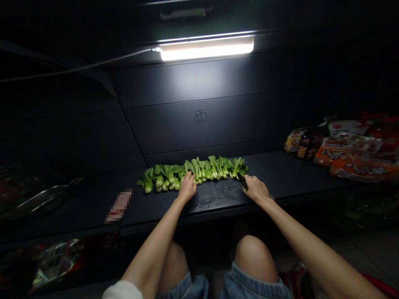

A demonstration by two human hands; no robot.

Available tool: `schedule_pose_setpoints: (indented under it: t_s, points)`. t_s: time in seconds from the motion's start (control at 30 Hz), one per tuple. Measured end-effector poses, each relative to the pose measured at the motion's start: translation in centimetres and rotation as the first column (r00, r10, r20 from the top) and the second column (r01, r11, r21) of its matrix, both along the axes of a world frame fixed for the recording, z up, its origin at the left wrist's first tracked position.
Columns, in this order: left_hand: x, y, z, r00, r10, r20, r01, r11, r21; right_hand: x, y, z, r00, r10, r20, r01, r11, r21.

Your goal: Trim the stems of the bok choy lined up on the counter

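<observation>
A row of green bok choy (193, 171) lies side by side on the dark counter (289, 176), under a bright strip lamp (206, 48). My left hand (187, 187) rests with its fingers on the stems near the middle of the row. My right hand (255, 188) is closed round a dark handle, apparently a knife (242, 181), whose tip reaches the right end of the row.
Several orange and red snack packets (349, 151) are piled at the counter's right end. A metal tray (40, 200) sits at the far left, and a pixelated card (119, 205) lies near the front edge. More packets (56, 259) sit on a lower level at left. My knees (254, 251) are under the counter.
</observation>
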State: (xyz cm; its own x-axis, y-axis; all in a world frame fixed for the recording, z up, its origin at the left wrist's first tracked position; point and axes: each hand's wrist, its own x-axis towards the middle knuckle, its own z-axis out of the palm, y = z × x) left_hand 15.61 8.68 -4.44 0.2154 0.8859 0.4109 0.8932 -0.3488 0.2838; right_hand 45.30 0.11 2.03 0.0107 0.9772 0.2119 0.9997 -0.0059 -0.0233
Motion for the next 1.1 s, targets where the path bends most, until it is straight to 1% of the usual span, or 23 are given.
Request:
schedule_pose_setpoints:
  t_s: [0.17,0.4,0.67,0.83,1.0,1.1]
  points:
    - [-0.8,0.0,-0.1,1.000,-0.003,0.012,0.003,1.000,0.000,-1.7,0.3,-0.2,0.996,0.083,-0.021,-0.083,0.996,-0.012]
    - [-2.4,-0.3,0.0,0.999,0.034,0.016,-0.034,0.999,-0.023,-3.9,0.7,-0.2,0.984,0.173,-0.032,-0.173,0.985,-0.025]
    - [-4.1,-0.2,-0.8,0.999,0.046,0.018,-0.046,0.999,0.006,-5.9,0.9,-0.2,0.977,0.214,-0.005,-0.214,0.976,-0.039]
    - [-5.1,-0.1,-1.1,0.998,0.055,0.038,-0.056,0.998,0.031,-7.3,1.2,-0.3,0.967,0.254,-0.018,-0.254,0.967,-0.025]
    - [-6.0,-0.2,-1.1,0.997,0.070,0.042,-0.071,0.997,0.023,-8.7,1.4,-0.3,0.962,0.273,-0.023,-0.274,0.960,-0.059]
    - [-6.6,-0.4,-0.9,0.995,0.092,0.040,-0.093,0.996,0.010,-9.5,1.5,-0.3,0.958,0.284,-0.024,-0.285,0.957,-0.055]
